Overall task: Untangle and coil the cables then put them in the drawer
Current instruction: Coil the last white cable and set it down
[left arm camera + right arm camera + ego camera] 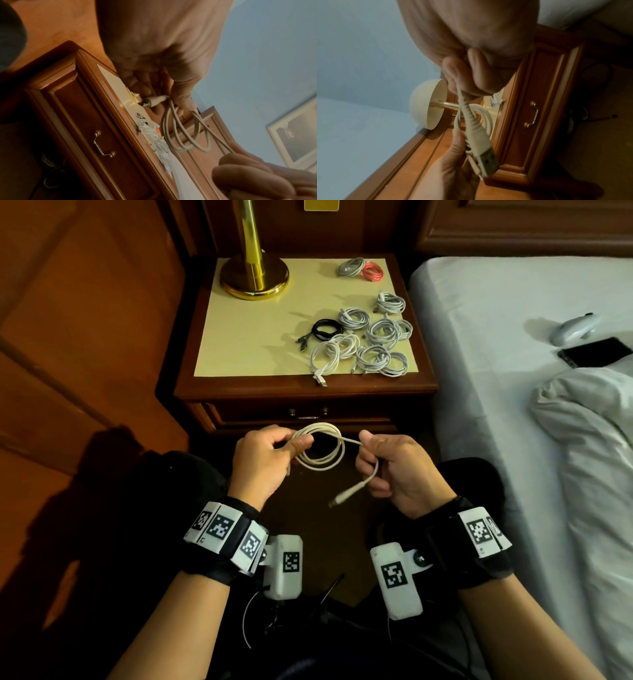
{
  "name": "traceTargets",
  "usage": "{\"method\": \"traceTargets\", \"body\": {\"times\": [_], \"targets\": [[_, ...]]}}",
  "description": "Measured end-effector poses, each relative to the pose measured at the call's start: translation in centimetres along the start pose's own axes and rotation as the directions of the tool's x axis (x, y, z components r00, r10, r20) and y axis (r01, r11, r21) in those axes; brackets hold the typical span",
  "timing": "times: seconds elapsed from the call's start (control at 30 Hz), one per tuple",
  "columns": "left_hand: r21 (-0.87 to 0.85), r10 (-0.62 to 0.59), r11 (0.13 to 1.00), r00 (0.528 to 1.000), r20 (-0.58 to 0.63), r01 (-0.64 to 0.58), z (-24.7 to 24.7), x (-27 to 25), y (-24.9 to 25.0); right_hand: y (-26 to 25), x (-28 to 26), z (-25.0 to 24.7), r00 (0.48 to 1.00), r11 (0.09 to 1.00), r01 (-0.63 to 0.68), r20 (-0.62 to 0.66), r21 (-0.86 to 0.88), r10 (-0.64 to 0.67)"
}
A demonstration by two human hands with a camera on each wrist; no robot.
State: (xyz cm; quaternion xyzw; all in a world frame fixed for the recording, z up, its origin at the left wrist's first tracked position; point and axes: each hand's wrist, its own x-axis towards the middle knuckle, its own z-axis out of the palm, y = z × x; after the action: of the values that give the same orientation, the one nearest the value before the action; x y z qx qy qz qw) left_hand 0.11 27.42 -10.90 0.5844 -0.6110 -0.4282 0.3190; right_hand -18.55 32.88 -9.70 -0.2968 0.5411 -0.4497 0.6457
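In the head view, the left hand (263, 462) grips the loops of a white cable (322, 446), and the right hand (394, 470) pinches its free end, with the USB plug (346, 495) hanging below. Both hands are in front of the closed drawer (305, 411). Many coiled cables (373, 340) lie on the bench (274, 337), near a brass lamp (254, 273).

In the left wrist view, the fingers (142, 83) hold the loops (185, 135).

In the right wrist view, the fingers (453, 73) are closed on the cable above the plug (486, 162).
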Motion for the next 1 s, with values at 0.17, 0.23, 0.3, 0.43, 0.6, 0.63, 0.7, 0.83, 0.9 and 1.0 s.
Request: {"method": "traceTargets", "body": {"times": [0.17, 0.23, 0.3, 0.43, 0.6, 0.63, 0.7, 0.83, 0.9, 1.0], "targets": [[-0.114, -0.014, 0.993, 0.998, -0.066, 0.007, 0.0, -0.1, 0.6, 0.8, 0.3, 0.6, 0.992, 0.979, 0.102, -0.058, -0.179, -0.114], [-0.224, -0.073, 0.973, 0.996, -0.052, 0.059, 0.1, -0.2, 1.1, 1.6, 0.6, 1.1, 0.985, 0.967, 0.122, -0.088, -0.226, -0.145], [-0.316, -0.114, 0.943, 0.993, -0.018, 0.102, 0.3, -0.3, 1.9, 2.3, 1.1, 1.5, 0.977, 0.957, 0.112, -0.146, -0.267, -0.155], [-0.411, -0.171, 0.894, 0.984, 0.053, 0.178, 0.7, -0.7, 2.7, 2.6, 1.6, 2.1, 0.966, 0.969, 0.068, -0.227, -0.237, -0.123], [-0.565, -0.265, 0.744, 0.934, 0.238, 0.355, 1.1, -1.0, 2.9, 2.2, 1.6, 2.8, 0.984, 0.985, 0.114, -0.149, 0.127, -0.095], [-0.579, -0.281, 0.725, 0.928, 0.245, 0.373, 1.1, -1.0, 2.9, 2.0, 1.6, 2.9, 0.987, 0.970, 0.103, -0.141, 0.220, -0.073], [-0.585, -0.309, 0.712, 0.921, 0.238, 0.390, 1.3, -0.9, 2.8, 1.6, 1.6, 2.9, 0.991, 0.935, 0.089, -0.124, 0.344, -0.048], [-0.554, -0.307, 0.737, 0.922, 0.235, 0.387, 1.5, -0.8, 3.1, 1.3, 1.3, 3.1, 0.984, 0.945, 0.138, -0.150, 0.296, -0.096], [-0.529, -0.294, 0.762, 0.927, 0.232, 0.374, 1.4, -0.8, 3.4, 1.3, 1.3, 3.2, 0.980, 0.948, 0.157, -0.160, 0.277, -0.115], [-0.471, -0.283, 0.809, 0.935, 0.213, 0.352, 1.5, -0.6, 3.5, 1.4, 1.4, 3.1, 0.972, 0.953, 0.175, -0.195, 0.245, -0.128]]}}
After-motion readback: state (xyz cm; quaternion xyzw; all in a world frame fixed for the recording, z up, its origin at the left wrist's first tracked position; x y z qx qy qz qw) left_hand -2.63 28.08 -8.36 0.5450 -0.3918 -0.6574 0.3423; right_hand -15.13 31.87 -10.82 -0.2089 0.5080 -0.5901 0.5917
